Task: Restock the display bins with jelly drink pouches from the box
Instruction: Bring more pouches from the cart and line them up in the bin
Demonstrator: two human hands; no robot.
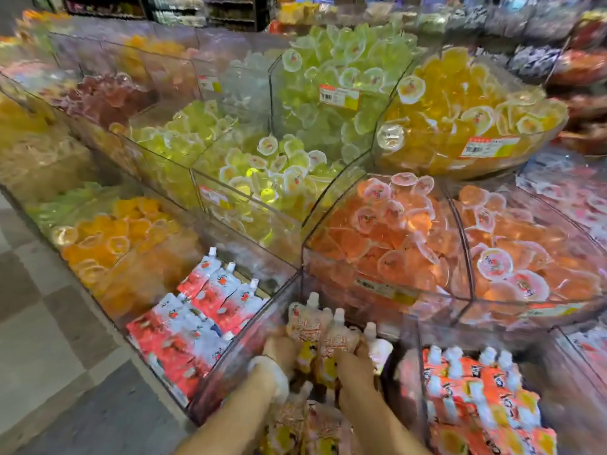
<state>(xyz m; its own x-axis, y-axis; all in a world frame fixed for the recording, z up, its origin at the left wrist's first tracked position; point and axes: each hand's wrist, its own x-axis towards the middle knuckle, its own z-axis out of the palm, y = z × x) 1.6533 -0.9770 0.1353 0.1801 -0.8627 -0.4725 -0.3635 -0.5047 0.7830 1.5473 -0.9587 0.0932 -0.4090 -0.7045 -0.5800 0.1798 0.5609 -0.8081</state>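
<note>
Both of my hands are inside the clear middle display bin [230, 366] at the bottom of the view. My left hand [282, 351] grips a peach-coloured jelly drink pouch [305, 326] with a white cap, held upright. My right hand [353, 364] grips a second pouch [338, 343] beside it, and a white-bodied pouch [379, 348] stands just to its right. More of these pouches [312, 428] lie lower in the same bin, between my forearms. The box is out of view.
A bin of red-and-white pouches [197, 323] sits to the left and a bin of orange pouches [476, 395] to the right. Above are clear bins of jelly cups: orange [410, 244], yellow-green [262, 178], yellow [460, 119]. Tiled floor [49, 339] lies at left.
</note>
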